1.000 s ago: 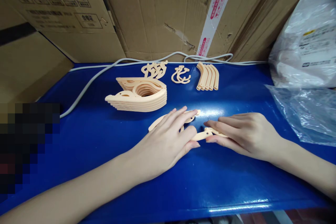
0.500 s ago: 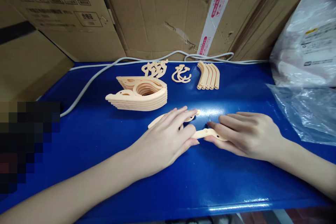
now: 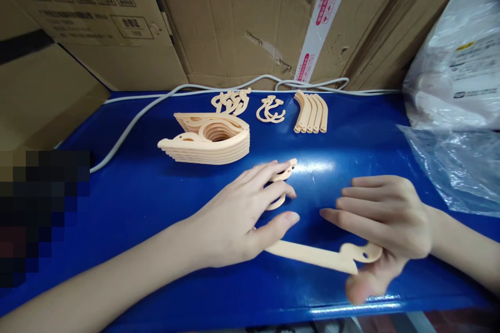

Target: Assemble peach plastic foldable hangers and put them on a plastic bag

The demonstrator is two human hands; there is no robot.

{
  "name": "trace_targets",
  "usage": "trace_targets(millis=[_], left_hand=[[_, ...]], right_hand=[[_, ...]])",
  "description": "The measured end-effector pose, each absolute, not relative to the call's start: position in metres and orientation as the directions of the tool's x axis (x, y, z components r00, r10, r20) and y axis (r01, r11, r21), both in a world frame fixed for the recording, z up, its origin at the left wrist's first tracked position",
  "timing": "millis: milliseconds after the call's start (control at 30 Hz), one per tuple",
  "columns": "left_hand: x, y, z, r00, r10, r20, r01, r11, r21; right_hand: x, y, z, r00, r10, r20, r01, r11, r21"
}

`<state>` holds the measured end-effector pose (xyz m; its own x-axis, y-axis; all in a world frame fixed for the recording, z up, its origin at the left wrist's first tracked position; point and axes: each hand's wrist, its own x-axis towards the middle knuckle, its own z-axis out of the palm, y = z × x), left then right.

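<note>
My left hand (image 3: pixel 242 213) lies palm down with its fingers spread over a beige plastic folding-hanger piece (image 3: pixel 287 173), which it mostly covers. From under its thumb a beige hanger arm (image 3: pixel 312 256) reaches right, flat and slim, with a notched, holed end. At that end is my right hand (image 3: pixel 386 218), fingers stretched out and the thumb well apart, slightly blurred. The holed end touches or passes under the base of the right thumb and forefinger. Whether the arm and the covered piece are joined is hidden by my left hand.
Behind my left hand stands a stack of beige hanger bodies (image 3: pixel 211 151). Farther back lie loose hooks (image 3: pixel 232 101), more hooks (image 3: pixel 270 109) and several curved bars (image 3: pixel 311 113). A white cable (image 3: pixel 136 114) runs before the cardboard boxes (image 3: pixel 234 21). Clear plastic wrap (image 3: pixel 461 161) lies right.
My right hand has moved right and toward me, its thumb now apart from its fingers. The hanger arm has swung toward the front. My left thumb has spread away from its fingers.
</note>
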<state>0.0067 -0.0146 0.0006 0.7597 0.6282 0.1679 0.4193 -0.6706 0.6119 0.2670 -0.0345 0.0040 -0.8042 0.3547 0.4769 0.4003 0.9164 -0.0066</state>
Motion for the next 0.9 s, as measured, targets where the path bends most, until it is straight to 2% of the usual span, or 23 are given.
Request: trace_targets(millis=[233, 400, 467, 633, 700, 767, 900], left_hand=[[0.007, -0.01, 0.001, 0.738, 0.665, 0.114, 0.452, -0.612, 0.65], [0.006, -0.009, -0.005, 0.742, 0.649, 0.169, 0.456, -0.673, 0.582], [0.006, -0.008, -0.007, 0.728, 0.657, 0.196, 0.456, -0.678, 0.576], [0.008, -0.007, -0.006, 0.682, 0.699, 0.214, 0.461, -0.639, 0.616], [0.009, -0.007, -0.006, 0.669, 0.714, 0.207, 0.477, -0.626, 0.617], [0.009, -0.007, -0.006, 0.667, 0.718, 0.197, 0.494, -0.625, 0.605], [0.008, -0.006, -0.01, 0.669, 0.707, 0.229, 0.498, -0.655, 0.568]], right_hand=[[0.254, -0.024, 0.008, -0.818, 0.441, 0.37, 0.401, 0.898, -0.183], [0.257, -0.02, 0.011, -0.834, 0.45, 0.32, 0.405, 0.892, -0.199], [0.261, -0.019, 0.014, -0.83, 0.454, 0.324, 0.427, 0.891, -0.154], [0.268, -0.017, 0.02, -0.756, 0.557, 0.345, 0.624, 0.772, 0.119], [0.266, -0.017, 0.021, -0.75, 0.576, 0.325, 0.645, 0.744, 0.171], [0.262, -0.019, 0.02, -0.774, 0.563, 0.291, 0.614, 0.78, 0.124], [0.248, -0.034, 0.014, -0.835, 0.477, 0.275, 0.463, 0.878, -0.12]])
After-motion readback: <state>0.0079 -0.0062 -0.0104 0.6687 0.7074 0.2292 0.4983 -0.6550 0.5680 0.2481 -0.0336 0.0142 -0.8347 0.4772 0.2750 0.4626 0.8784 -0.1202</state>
